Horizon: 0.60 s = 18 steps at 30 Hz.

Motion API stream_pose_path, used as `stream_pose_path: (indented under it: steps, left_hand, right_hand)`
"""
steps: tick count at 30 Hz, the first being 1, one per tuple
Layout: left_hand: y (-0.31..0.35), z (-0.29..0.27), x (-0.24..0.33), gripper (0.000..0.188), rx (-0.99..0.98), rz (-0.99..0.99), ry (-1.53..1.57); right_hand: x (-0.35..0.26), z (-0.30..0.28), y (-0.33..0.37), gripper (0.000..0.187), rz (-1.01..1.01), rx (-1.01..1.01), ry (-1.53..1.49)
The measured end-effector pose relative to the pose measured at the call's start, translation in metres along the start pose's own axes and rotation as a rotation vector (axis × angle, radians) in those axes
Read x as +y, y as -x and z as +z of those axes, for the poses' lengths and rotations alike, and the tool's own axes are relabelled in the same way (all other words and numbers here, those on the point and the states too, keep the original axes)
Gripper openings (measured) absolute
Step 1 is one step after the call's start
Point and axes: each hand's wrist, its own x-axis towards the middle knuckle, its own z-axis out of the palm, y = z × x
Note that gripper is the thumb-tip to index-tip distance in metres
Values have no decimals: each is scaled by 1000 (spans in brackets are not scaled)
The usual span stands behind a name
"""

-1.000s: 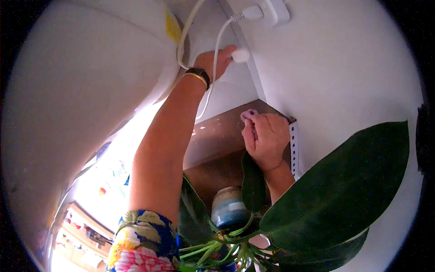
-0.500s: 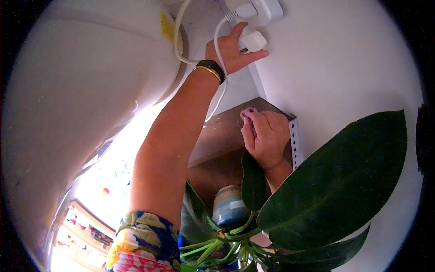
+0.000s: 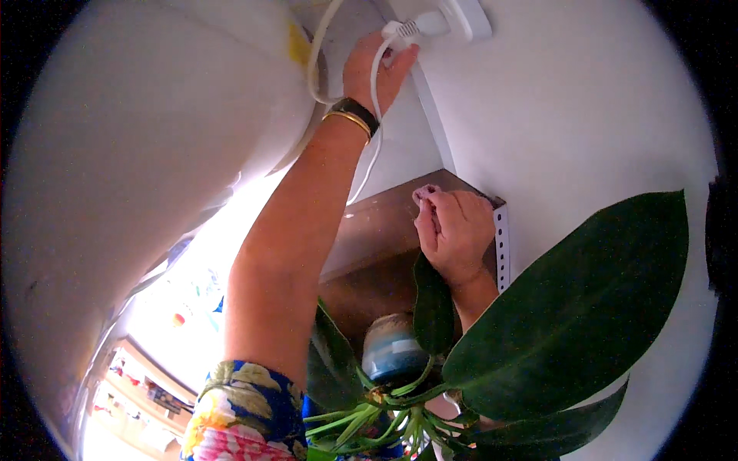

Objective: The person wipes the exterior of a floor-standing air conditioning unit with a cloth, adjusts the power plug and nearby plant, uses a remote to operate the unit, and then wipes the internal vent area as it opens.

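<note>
At the top, my left hand point(image 3: 378, 71) is closed around a white plug adapter point(image 3: 398, 57), most of it hidden by the fingers and the cable in front. Just above it, a white cable's plug point(image 3: 403, 31) runs to a white socket block point(image 3: 466, 18) on the wall. The white cable point(image 3: 375, 81) hangs down across my left hand and wrist. My right hand point(image 3: 461, 230) grips a bunched pinkish-purple cloth point(image 3: 427, 194) and rests by the corner of a brown shelf point(image 3: 384, 207).
A large white rounded appliance point(image 3: 169, 115) fills the left side. Below my right hand, a plant with broad dark leaves point(image 3: 576, 307) spreads in front of a blue and sandy jar point(image 3: 392, 355). A perforated white metal upright point(image 3: 502, 246) stands against the white wall point(image 3: 576, 115).
My left hand has moved slightly left and its spread finger and thumb have closed around the white plug adapter. My right hand has barely moved, still holding the cloth.
</note>
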Motion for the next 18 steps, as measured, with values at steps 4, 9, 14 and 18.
stream_pose_path:
  steps: [4, 9, 14, 18]
  left_hand:
    - [-16, -7, 6, 37, 161, -149, 150]
    - [-10, -26, 11, 25, 46, -186, 192]
    - [-26, -39, 17, 19, 133, -152, 234]
    - [-34, -38, 24, 25, 169, -173, 479]
  right_hand:
    - [2, -2, 1, 12, -9, -24, 38]
    - [1, 2, 4, 13, 26, -20, 3]
    - [1, 3, 6, 12, 41, -17, 65]
    - [-1, 6, 6, 11, 24, 23, 78]
